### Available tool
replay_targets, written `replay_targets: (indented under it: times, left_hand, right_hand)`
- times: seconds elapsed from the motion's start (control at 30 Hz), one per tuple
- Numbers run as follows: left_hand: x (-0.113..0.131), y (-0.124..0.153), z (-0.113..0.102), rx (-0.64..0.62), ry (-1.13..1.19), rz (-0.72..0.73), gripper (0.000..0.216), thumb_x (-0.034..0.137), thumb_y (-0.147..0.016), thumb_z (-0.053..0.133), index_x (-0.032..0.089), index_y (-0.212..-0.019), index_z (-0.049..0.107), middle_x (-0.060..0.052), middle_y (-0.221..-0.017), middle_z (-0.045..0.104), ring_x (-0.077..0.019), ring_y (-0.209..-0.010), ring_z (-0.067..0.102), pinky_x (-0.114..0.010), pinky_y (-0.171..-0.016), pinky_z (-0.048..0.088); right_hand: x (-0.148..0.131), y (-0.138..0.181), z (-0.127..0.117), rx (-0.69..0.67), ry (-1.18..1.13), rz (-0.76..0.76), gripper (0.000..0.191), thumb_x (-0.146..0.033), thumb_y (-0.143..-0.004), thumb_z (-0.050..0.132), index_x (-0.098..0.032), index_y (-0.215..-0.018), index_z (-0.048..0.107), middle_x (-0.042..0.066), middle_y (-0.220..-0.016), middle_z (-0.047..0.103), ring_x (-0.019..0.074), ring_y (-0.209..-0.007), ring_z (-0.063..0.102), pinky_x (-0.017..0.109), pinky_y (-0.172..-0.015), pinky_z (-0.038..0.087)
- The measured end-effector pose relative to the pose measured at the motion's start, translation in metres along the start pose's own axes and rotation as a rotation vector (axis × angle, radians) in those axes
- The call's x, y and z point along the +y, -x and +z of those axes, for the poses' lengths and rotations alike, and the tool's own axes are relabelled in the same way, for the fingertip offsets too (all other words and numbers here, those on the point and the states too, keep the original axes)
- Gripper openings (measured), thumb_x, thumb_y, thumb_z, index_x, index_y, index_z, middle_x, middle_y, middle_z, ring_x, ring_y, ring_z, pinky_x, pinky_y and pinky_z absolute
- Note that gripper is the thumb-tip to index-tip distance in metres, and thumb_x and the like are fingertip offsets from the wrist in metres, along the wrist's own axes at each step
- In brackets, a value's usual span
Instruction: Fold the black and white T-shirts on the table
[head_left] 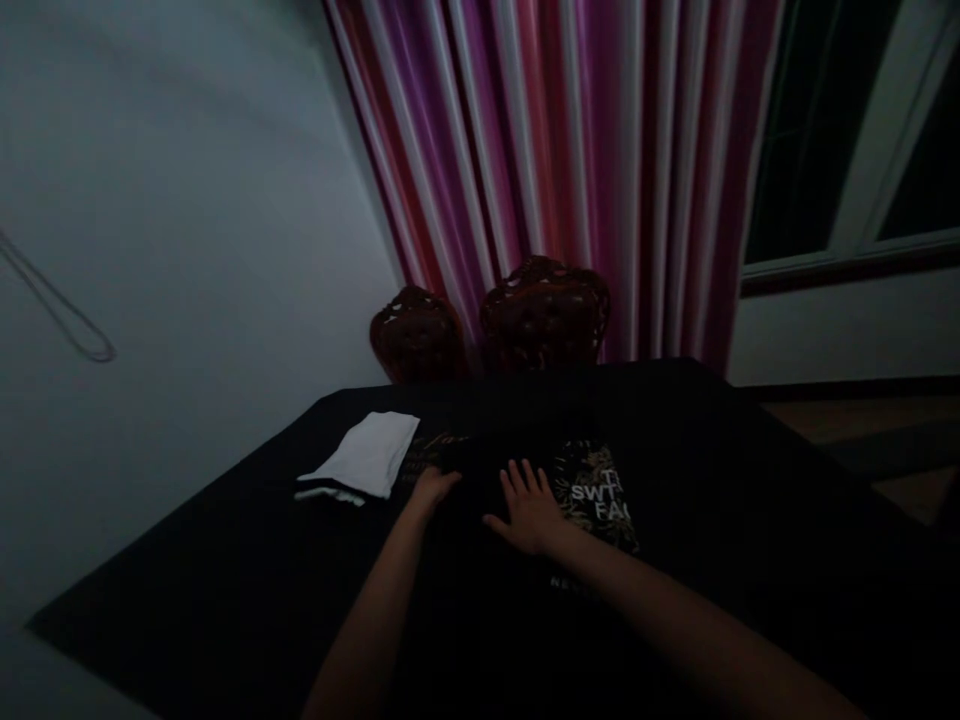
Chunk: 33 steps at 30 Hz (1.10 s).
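A black printed garment (pixel 592 495), which looks like a T-shirt, lies on the dark-covered table, with white letters and a gold leafy pattern showing. My right hand (pixel 529 510) rests palm down beside the print, its fingers spread and holding nothing. Left of it, my left hand (pixel 435 488) touches dark cloth with its thumb pointing right. Its other fingers are lost in the dark, so I cannot see whether they grip. Just past that hand lies a folded white cloth (pixel 371 452) with a black band, next to dark fabric with faint gold lettering (pixel 442 440).
The table (pixel 187 560) has a black surface whose edges blend with the dark clothing. Two carved chairs (pixel 546 318) stand behind its far edge, in front of a striped curtain (pixel 540 150). A pale wall (pixel 187 250) runs along the left. The room is dim.
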<state>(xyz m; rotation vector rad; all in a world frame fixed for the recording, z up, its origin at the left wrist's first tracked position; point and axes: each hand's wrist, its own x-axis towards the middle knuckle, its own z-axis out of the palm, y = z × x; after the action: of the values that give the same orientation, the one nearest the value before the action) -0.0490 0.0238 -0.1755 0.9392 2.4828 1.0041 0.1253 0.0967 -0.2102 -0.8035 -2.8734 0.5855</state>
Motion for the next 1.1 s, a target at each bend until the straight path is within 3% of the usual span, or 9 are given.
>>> replay_targets:
  times: [0.13, 0.23, 0.33, 0.4, 0.53, 0.67, 0.8, 0.97, 1.1]
  left_hand:
    - [0.024, -0.015, 0.012, 0.035, 0.003, 0.127, 0.029, 0.033, -0.093, 0.058, 0.011, -0.111, 0.059, -0.009, -0.106, 0.063, -0.0204, -0.096, 0.062, -0.040, -0.088, 0.051]
    - [0.054, -0.009, 0.026, -0.004, -0.031, 0.298, 0.030, 0.022, -0.089, 0.057, 0.009, -0.116, 0.055, -0.014, -0.110, 0.063, -0.0241, -0.104, 0.060, -0.041, -0.096, 0.044]
    - [0.078, 0.019, 0.044, -0.222, -0.063, 0.572, 0.042, 0.020, -0.081, 0.064, 0.016, -0.121, 0.053, -0.012, -0.124, 0.060, -0.0230, -0.113, 0.057, -0.034, -0.100, 0.041]
    - [0.083, 0.041, 0.051, -0.398, -0.076, 0.734, 0.056, 0.024, -0.077, 0.070, 0.021, -0.129, 0.049, -0.008, -0.140, 0.050, -0.0219, -0.125, 0.050, -0.032, -0.106, 0.038]
    - [0.062, 0.067, 0.049, -0.544, -0.225, 0.882, 0.063, 0.030, -0.087, 0.057, 0.020, -0.145, 0.034, -0.010, -0.156, 0.024, -0.0233, -0.144, 0.021, -0.044, -0.119, 0.016]
    - [0.023, 0.072, 0.054, -0.493, -0.485, 0.881, 0.063, 0.044, -0.095, 0.043, 0.017, -0.149, 0.027, -0.011, -0.158, 0.015, -0.0258, -0.146, 0.009, -0.051, -0.119, 0.012]
    - [-0.007, 0.075, 0.073, -0.391, -0.552, 0.940, 0.065, 0.056, -0.098, 0.027, 0.018, -0.151, 0.021, -0.010, -0.158, 0.012, -0.0240, -0.147, 0.007, -0.049, -0.120, 0.010]
    - [-0.001, 0.077, 0.078, -0.364, -0.599, 0.927, 0.065, 0.056, -0.099, 0.024, 0.017, -0.150, 0.022, -0.009, -0.158, 0.013, -0.0222, -0.146, 0.009, -0.047, -0.120, 0.013]
    - [0.002, 0.095, 0.042, -0.385, -0.595, 0.944, 0.063, 0.051, -0.099, 0.033, 0.018, -0.151, 0.019, -0.008, -0.158, 0.009, -0.0219, -0.146, 0.006, -0.047, -0.120, 0.014]
  right_hand:
    - [-0.010, 0.025, -0.007, 0.050, 0.081, -0.040, 0.081, -0.067, -0.092, 0.032, -0.005, -0.145, 0.040, 0.019, -0.152, 0.025, 0.0338, -0.143, 0.013, 0.050, -0.117, 0.012]
    - [-0.027, 0.060, -0.025, 0.125, 0.094, -0.181, 0.078, -0.067, -0.091, 0.036, -0.007, -0.142, 0.045, 0.019, -0.147, 0.037, 0.0352, -0.138, 0.028, 0.050, -0.115, 0.022]
    - [-0.041, 0.100, -0.051, 0.175, 0.062, -0.276, 0.055, -0.054, -0.092, 0.045, -0.018, -0.132, 0.055, 0.013, -0.132, 0.055, 0.0301, -0.120, 0.051, 0.047, -0.105, 0.038]
    - [-0.040, 0.120, -0.067, 0.211, 0.044, -0.287, 0.043, -0.048, -0.093, 0.048, -0.023, -0.126, 0.058, 0.009, -0.123, 0.061, 0.0265, -0.112, 0.055, 0.044, -0.101, 0.043]
    - [-0.012, 0.127, -0.087, 0.234, 0.070, -0.161, 0.029, -0.038, -0.095, 0.047, -0.024, -0.114, 0.063, 0.009, -0.113, 0.064, 0.0244, -0.104, 0.059, 0.043, -0.097, 0.045]
    - [0.022, 0.104, -0.085, 0.208, 0.122, 0.068, 0.027, -0.038, -0.095, 0.054, -0.023, -0.117, 0.062, 0.011, -0.122, 0.057, 0.0240, -0.107, 0.057, 0.042, -0.094, 0.048]
    - [0.030, 0.087, -0.075, 0.203, 0.127, 0.120, 0.033, -0.038, -0.095, 0.057, -0.020, -0.123, 0.056, 0.009, -0.125, 0.054, 0.0221, -0.107, 0.056, 0.042, -0.091, 0.050]
    - [0.019, 0.097, -0.066, 0.138, 0.105, 0.126, 0.038, -0.038, -0.094, 0.058, -0.016, -0.125, 0.054, 0.010, -0.126, 0.053, 0.0244, -0.108, 0.056, 0.045, -0.091, 0.050]
    - [0.014, 0.131, -0.060, 0.078, 0.088, 0.075, 0.045, -0.041, -0.094, 0.057, -0.017, -0.132, 0.051, 0.011, -0.136, 0.047, 0.0296, -0.121, 0.049, 0.052, -0.101, 0.042]
